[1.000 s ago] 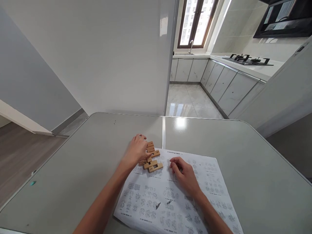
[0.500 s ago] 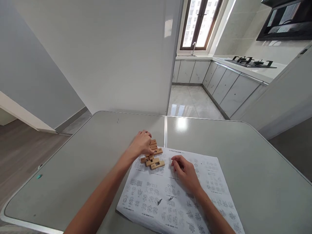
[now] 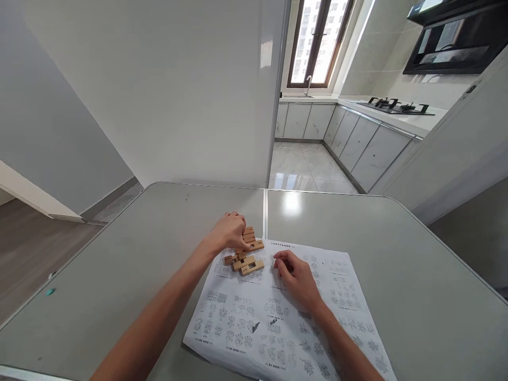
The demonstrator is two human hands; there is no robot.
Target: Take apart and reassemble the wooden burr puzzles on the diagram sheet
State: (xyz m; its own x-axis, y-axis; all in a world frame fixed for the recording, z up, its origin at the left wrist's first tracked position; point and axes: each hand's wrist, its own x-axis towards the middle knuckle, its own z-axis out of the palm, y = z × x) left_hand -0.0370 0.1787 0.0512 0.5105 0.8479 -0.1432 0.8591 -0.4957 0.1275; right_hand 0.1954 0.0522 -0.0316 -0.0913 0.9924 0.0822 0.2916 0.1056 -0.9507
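Observation:
Several small notched wooden puzzle pieces (image 3: pixel 246 257) lie in a cluster at the top left corner of a printed sheet of diagrams (image 3: pixel 286 312) on the grey table (image 3: pixel 159 248). My left hand (image 3: pixel 229 233) rests over the far pieces of the cluster, fingers curled onto them. My right hand (image 3: pixel 296 278) lies on the sheet just right of the pieces, fingers curled in loosely, and nothing shows between them.
A seam (image 3: pixel 265 211) runs down the middle of the table. A white wall panel (image 3: pixel 178 90) stands just beyond the far edge. To the right opens a kitchen with cabinets (image 3: pixel 357 143), a hob (image 3: pixel 397 106) and a window (image 3: pixel 313 42).
Both hands stay almost where they were. My left hand has curled slightly tighter over the far wooden pieces; the view has shifted a little.

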